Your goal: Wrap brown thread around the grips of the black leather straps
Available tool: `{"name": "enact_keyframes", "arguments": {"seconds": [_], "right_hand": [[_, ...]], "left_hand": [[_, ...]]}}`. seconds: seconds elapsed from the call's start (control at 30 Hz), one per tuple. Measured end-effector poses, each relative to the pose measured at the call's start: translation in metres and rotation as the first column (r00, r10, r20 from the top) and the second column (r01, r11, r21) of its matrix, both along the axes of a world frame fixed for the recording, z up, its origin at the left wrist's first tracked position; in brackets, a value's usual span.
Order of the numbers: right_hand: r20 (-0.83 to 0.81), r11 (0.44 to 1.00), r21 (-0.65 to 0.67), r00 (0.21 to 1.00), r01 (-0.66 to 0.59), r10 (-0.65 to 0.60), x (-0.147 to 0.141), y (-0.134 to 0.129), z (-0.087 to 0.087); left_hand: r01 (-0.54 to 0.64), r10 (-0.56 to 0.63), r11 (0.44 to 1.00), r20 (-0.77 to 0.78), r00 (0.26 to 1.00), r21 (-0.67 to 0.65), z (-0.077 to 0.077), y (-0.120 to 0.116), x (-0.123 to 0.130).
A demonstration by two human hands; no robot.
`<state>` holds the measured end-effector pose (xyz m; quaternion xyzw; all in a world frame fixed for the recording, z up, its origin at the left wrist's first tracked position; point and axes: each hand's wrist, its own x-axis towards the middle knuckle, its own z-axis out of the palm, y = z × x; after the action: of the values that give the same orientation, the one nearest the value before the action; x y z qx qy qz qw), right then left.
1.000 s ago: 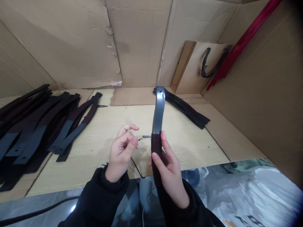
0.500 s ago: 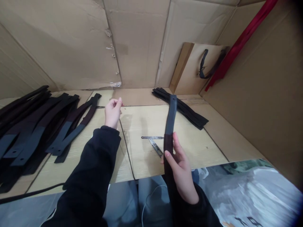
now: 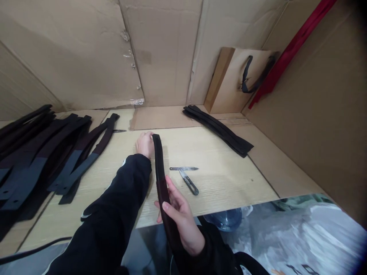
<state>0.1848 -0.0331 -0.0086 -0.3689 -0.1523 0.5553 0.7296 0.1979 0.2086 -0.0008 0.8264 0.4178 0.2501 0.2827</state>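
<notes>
My right hand (image 3: pixel 183 221) is closed around a long dark strap (image 3: pixel 159 160), thumb on the near face and fingers behind. The strap stands up at a slant, black at its upper part and dark brown lower down, its lower end running into my sleeve. At its top end is my left hand (image 3: pixel 145 144), fingers curled in; the strap hides the fingertips, so what they hold cannot be made out. On the wooden table (image 3: pixel 218 194), just right of the strap, lie a thin pointed blade (image 3: pixel 184 168) and small thread snips (image 3: pixel 189 184).
Many similar straps (image 3: pixel 57 152) lie piled at the left. A black strap bundle (image 3: pixel 218 128) rests at the back right. Cardboard walls (image 3: pixel 166 57) enclose the table, with a paper bag (image 3: pixel 236 76) and red strip (image 3: pixel 295 53). White plastic sacks (image 3: pixel 309 236) lie below the right edge.
My right hand has brought the strap left and turned it, so its black side shows instead of the grey-blue one. My left hand has moved right and down to the strap's top end.
</notes>
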Motion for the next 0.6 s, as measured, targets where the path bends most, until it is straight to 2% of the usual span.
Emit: {"name": "enact_keyframes", "arguments": {"seconds": [0.07, 0.13, 0.17, 0.27, 0.33, 0.4, 0.47, 0.6], "right_hand": [[-0.009, 1.0, -0.007, 1.0, 0.02, -0.02, 0.001, 0.001, -0.003], [-0.01, 1.0, 0.007, 1.0, 0.029, -0.029, 0.002, 0.002, -0.005], [-0.009, 0.999, 0.016, 0.999, 0.032, -0.032, 0.002, 0.002, -0.006], [0.002, 0.999, 0.032, 0.999, 0.042, -0.042, 0.001, 0.001, -0.008], [0.01, 0.998, 0.039, 0.999, 0.049, -0.049, 0.0, 0.001, -0.009], [0.02, 0.997, 0.048, 0.998, 0.052, -0.053, -0.001, 0.001, -0.01], [0.029, 0.997, 0.051, 0.998, 0.055, -0.056, -0.002, 0.001, -0.011], [0.043, 0.997, 0.042, 0.997, 0.067, -0.069, -0.002, 0.0, -0.01]], "left_hand": [[0.055, -0.057, 0.996, 0.027, 0.998, 0.076, 0.003, -0.007, -0.002], [0.22, -0.225, 0.967, 0.025, 0.974, 0.129, 0.007, -0.015, -0.003], [0.325, -0.33, 0.935, 0.009, 0.944, 0.139, 0.008, -0.02, -0.004], [0.607, -0.603, 0.788, -0.066, 0.795, 0.107, 0.008, -0.035, -0.004], [0.732, -0.724, 0.679, -0.111, 0.681, 0.063, 0.007, -0.046, -0.003], [0.809, -0.799, 0.587, -0.144, 0.584, 0.022, 0.005, -0.056, 0.0], [0.843, -0.832, 0.537, -0.164, 0.529, -0.005, 0.004, -0.065, 0.003], [0.842, -0.833, 0.539, -0.161, 0.529, -0.023, 0.002, -0.073, 0.008]]}}
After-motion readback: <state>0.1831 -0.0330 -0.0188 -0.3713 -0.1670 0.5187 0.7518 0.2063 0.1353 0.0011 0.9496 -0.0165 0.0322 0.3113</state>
